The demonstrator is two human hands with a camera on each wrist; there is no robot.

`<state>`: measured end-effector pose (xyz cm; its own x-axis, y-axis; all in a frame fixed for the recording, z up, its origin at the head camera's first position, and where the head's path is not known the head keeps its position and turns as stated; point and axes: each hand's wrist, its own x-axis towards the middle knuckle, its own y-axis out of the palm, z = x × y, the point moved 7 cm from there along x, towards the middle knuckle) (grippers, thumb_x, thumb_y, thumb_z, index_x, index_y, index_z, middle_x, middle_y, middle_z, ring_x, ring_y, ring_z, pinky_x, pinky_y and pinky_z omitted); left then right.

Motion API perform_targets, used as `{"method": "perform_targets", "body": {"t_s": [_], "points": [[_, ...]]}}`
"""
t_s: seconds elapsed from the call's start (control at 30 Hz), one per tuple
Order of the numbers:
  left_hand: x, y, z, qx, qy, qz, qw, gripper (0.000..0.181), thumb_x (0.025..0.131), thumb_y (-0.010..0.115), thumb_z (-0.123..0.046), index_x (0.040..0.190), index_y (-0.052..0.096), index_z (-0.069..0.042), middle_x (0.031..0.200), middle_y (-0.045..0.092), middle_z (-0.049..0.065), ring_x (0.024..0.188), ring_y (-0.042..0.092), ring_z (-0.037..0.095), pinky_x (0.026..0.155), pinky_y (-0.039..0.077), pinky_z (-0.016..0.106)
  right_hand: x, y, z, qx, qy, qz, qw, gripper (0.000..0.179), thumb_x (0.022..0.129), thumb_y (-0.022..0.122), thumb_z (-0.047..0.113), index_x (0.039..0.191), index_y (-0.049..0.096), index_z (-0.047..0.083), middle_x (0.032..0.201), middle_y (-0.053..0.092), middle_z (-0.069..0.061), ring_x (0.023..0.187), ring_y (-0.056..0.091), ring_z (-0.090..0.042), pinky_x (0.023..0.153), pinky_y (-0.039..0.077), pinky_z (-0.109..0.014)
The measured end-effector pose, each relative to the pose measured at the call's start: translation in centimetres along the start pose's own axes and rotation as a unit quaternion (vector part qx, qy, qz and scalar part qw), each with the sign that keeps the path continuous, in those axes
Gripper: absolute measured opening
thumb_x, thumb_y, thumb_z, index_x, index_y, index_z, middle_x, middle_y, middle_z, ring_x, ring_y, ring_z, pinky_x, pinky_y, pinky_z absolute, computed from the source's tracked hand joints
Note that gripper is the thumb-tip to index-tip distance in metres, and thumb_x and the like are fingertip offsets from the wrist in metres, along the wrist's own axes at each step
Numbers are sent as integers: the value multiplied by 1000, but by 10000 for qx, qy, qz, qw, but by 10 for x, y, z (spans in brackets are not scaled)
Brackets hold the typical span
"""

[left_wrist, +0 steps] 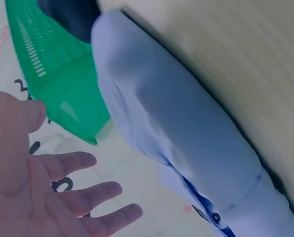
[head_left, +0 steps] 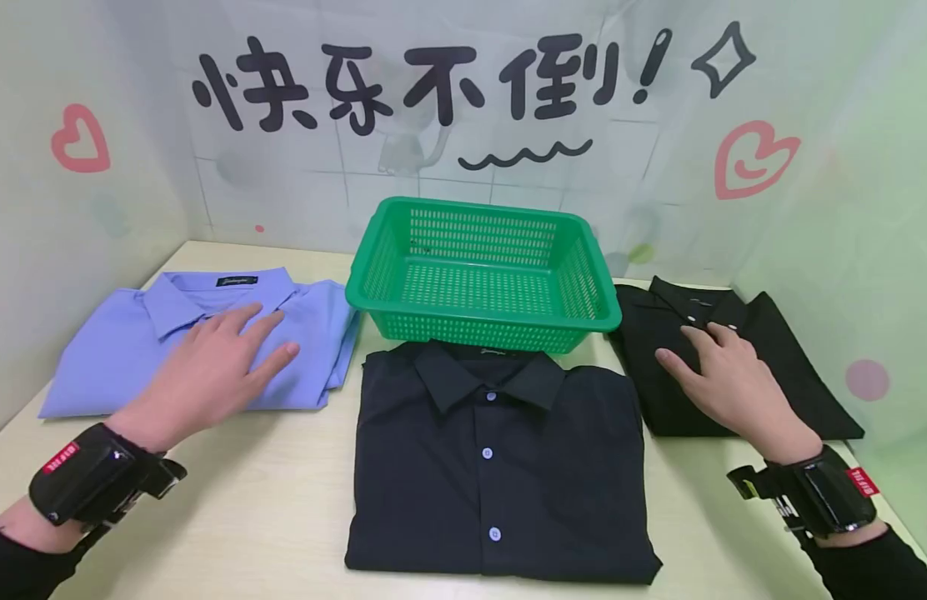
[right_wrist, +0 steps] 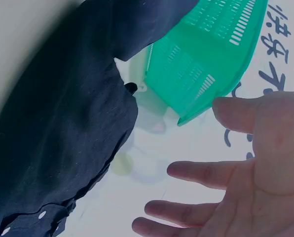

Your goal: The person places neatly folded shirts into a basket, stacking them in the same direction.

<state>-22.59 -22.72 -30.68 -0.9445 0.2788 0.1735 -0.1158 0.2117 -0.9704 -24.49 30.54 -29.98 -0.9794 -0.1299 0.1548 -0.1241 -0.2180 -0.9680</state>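
My left hand (head_left: pixel 216 362) hovers over a folded light-blue shirt (head_left: pixel 103 358) on the left, its fingers straight and spread. In the left wrist view its palm (left_wrist: pixel 18 197) shows nothing held. On the right, my right hand (head_left: pixel 729 375) hangs over a folded black shirt (head_left: pixel 786 375), fingers extended. Its palm (right_wrist: pixel 280 192) is bare in the right wrist view, with the black cloth (right_wrist: pixel 53 113) apart from the fingertips. Between the hands lies a folded dark navy shirt (head_left: pixel 426 467), collar away from me, light buttons down its front.
A green plastic basket (head_left: pixel 478 321) with nothing in it stands behind the navy shirt, its front close to that collar. Printed cloth walls (head_left: pixel 463 175) enclose the wooden table (head_left: pixel 231 500) at the back and sides. Each wrist wears a black camera band (head_left: pixel 96 475).
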Motion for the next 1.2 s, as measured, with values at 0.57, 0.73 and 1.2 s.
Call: {"method": "perform_targets", "body": {"t_s": [0.57, 0.73, 1.2], "points": [[-15, 18, -75, -2232, -422, -40, 9739, 70, 103, 39, -53, 143, 44, 4, 141, 46, 20, 128, 45, 38, 102, 37, 56, -21, 22, 21, 1285, 244, 549, 9899, 69, 101, 46, 52, 135, 50, -8, 129, 53, -30, 119, 49, -46, 90, 44, -59], [-20, 36, -86, -3155, -970, 194, 9438, 64, 104, 44, -45, 141, 44, 7, 138, 50, 22, 119, 54, 38, 95, 45, 52, -31, 41, 18, 1953, 720, 1135, 9715, 69, 99, 48, 56, 134, 52, -3, 123, 60, -22, 108, 58, -36, 80, 51, -47], [-36, 61, -93, -5258, -2139, 812, 8193, 77, 105, 44, -36, 150, 7, 14, 156, 16, 28, 137, 34, 37, 107, 35, 48, -57, 63, 17, 4038, 1701, 2040, 8754, 62, 102, 53, 40, 122, 47, -18, 99, 60, -13, 86, 64, -21, 76, 57, -35]]}}
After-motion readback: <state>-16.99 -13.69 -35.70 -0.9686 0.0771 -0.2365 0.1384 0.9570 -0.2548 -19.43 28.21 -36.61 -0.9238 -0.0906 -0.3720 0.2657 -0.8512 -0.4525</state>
